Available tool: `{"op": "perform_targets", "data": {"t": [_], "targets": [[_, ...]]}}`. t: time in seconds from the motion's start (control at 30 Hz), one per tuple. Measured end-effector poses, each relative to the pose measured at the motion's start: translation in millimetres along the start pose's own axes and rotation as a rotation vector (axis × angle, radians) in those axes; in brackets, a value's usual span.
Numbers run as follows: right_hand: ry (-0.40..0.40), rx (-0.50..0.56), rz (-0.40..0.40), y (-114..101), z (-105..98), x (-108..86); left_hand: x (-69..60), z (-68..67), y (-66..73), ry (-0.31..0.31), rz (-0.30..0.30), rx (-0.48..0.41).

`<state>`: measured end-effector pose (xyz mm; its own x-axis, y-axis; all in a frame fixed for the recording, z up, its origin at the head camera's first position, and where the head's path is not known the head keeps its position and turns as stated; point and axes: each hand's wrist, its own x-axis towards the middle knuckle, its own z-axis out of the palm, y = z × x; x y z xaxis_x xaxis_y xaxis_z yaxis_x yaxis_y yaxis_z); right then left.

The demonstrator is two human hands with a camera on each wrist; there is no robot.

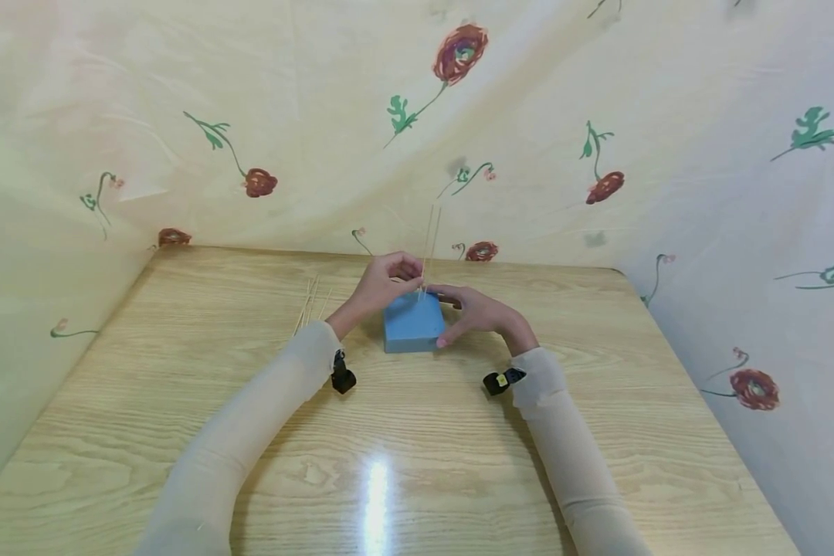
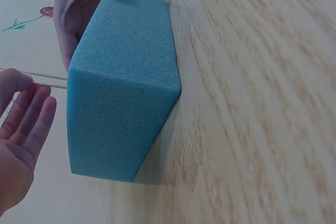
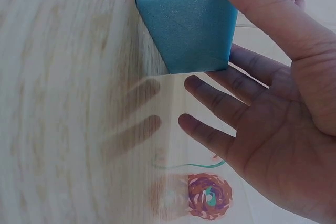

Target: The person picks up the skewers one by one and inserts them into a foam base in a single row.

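Note:
A blue foam block (image 1: 413,323) lies on the table near its far edge. My left hand (image 1: 388,281) is above the block's top, pinching a thin wooden skewer (image 2: 51,85) between thumb and fingertips. A second thin skewer (image 1: 434,241) rises close beside it from the top of the block. Whether the pinched skewer's tip is inside the foam I cannot tell. My right hand (image 1: 484,311) grips the block from the right, thumb at the near right corner and forefinger at the far side. Its other fingers (image 3: 210,135) are spread beyond the block.
Several loose skewers (image 1: 307,306) lie on the wooden table (image 1: 452,448) left of the block, partly behind the left forearm. A flower-patterned cloth (image 1: 306,100) hangs along the back and sides. Each wrist wears a small black camera (image 1: 343,378).

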<state>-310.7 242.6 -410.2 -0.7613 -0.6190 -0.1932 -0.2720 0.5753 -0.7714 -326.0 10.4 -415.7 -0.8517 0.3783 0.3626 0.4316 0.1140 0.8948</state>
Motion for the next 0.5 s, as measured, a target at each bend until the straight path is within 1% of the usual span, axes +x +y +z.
{"op": "perform_targets", "data": {"t": [0.27,0.5], "targets": [[0.002,0.000,0.003,-1.5,0.7,-0.9,0.6,-1.2,-0.3,-0.002,-0.004,-0.001],[0.004,-0.003,0.002,-1.4,1.0,0.1,0.1,-1.5,-1.4,-0.008,0.012,-0.007]]}}
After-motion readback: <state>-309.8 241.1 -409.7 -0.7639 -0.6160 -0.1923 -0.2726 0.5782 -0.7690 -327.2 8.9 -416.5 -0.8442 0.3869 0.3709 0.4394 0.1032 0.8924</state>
